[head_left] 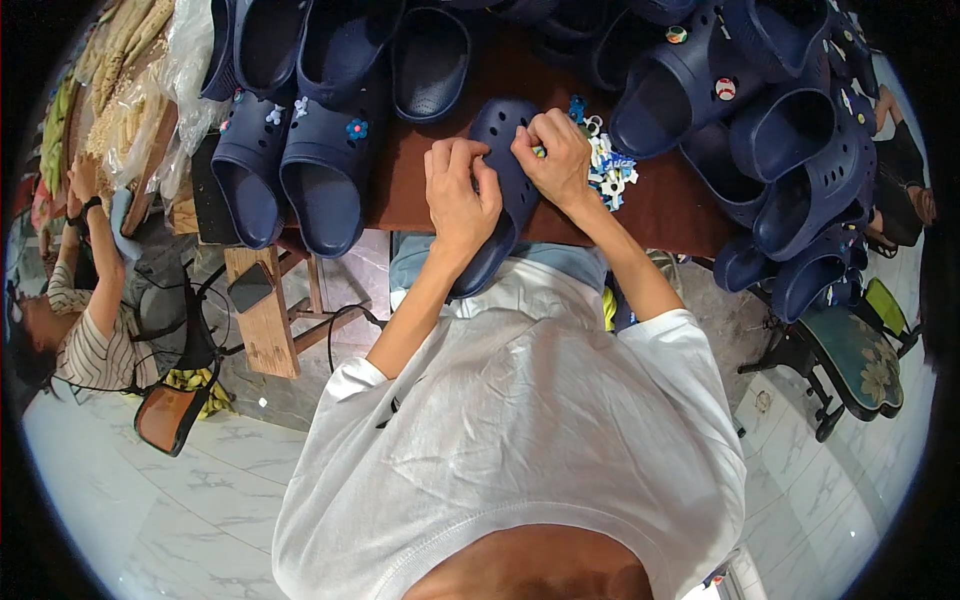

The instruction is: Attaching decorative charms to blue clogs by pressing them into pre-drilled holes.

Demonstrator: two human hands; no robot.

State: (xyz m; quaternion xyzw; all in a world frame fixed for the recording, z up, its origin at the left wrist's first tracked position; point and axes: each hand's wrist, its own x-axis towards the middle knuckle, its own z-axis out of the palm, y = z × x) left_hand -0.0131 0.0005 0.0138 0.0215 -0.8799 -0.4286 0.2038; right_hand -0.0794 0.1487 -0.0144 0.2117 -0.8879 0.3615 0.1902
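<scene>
A navy blue clog (515,195) with round holes in its upper lies in front of me, its heel end over the table's near edge. My left hand (462,195) is closed on the clog's left side, fingers bent over the upper. My right hand (556,158) is pinched at the clog's right side on a small charm (540,151), of which only a bit of yellow-green shows. Just right of that hand lies a pile of small white, blue and green charms (612,168).
A brown cloth covers the table (400,185). Clogs with charms (330,170) stand at the left; a heap of clogs (790,140) rises at the right. A phone (250,288) rests on a wooden stool (268,335). Another person (95,320) works at far left.
</scene>
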